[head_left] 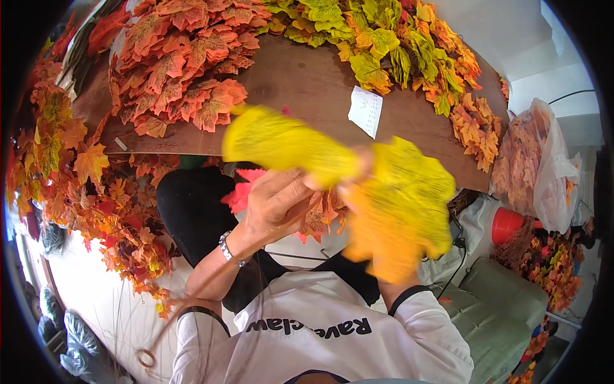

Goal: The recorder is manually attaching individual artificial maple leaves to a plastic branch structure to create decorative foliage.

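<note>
My left hand (275,200), with a metal bracelet at its wrist, is raised in front of the table edge, its fingers closed on a yellow artificial leaf (275,137) blurred by motion. Fingertips of my right hand (362,161) show beside it, pinched at the base of a larger yellow and orange artificial leaf (406,201). That leaf hides most of the right hand and forearm. The two leaves almost meet between my hands. Under the left hand, red artificial leaves (240,192) and orange ones (318,221) are partly hidden.
On the brown table (294,80) lie a heap of orange leaves (185,64), yellow-green leaves (377,45) and a white slip of paper (365,111). Leaf garlands (109,198) hang at left. To the right are a leaf-filled plastic bag (534,160), a red container (505,225) and a grey-green stool (492,307).
</note>
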### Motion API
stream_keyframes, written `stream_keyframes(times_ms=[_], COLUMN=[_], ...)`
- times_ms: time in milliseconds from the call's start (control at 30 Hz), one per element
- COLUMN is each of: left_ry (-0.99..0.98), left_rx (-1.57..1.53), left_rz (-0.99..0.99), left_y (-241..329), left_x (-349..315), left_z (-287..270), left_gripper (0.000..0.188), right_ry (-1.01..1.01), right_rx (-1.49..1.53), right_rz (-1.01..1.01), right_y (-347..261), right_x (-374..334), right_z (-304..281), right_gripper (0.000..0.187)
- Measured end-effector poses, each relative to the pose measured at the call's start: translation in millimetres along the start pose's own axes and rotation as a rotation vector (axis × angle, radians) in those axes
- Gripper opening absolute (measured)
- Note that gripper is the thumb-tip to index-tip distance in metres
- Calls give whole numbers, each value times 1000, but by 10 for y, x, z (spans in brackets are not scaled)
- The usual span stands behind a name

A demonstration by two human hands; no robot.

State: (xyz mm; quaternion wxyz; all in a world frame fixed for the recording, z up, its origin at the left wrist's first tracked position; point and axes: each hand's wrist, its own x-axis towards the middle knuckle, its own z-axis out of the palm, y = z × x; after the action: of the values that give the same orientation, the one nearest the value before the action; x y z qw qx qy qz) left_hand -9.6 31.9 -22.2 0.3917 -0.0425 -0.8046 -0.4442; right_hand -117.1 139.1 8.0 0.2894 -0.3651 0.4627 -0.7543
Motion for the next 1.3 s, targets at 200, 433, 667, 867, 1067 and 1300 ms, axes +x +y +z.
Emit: stream_keyframes(times_ms=[200, 433, 667, 867, 1067, 1300], left_ry=[109, 181, 124, 62, 116, 83], left_rx=[-167, -706, -845, -803, -838, -829], left_rz=[-39, -536, -562, -598, -606, -640], left_y=[-2, 118, 144, 144, 131, 121], left_x=[33, 21, 102, 101, 70, 57], left_z=[56, -33, -132, -171, -135, -154], left_gripper=[15, 11, 13, 14, 13, 20], right_ry=[14, 98, 123, 47, 101, 137], right_rx=[373, 632, 750, 738, 811, 768], right_rz=[132, 345, 576, 569, 599, 592], right_y=[268, 187, 231, 227, 190, 169], right_x=[32, -10, -2, 8, 30, -14], right_z=[-89, -102, -32, -33, 57, 111], right_gripper=[20, 26, 23, 16, 15, 15])
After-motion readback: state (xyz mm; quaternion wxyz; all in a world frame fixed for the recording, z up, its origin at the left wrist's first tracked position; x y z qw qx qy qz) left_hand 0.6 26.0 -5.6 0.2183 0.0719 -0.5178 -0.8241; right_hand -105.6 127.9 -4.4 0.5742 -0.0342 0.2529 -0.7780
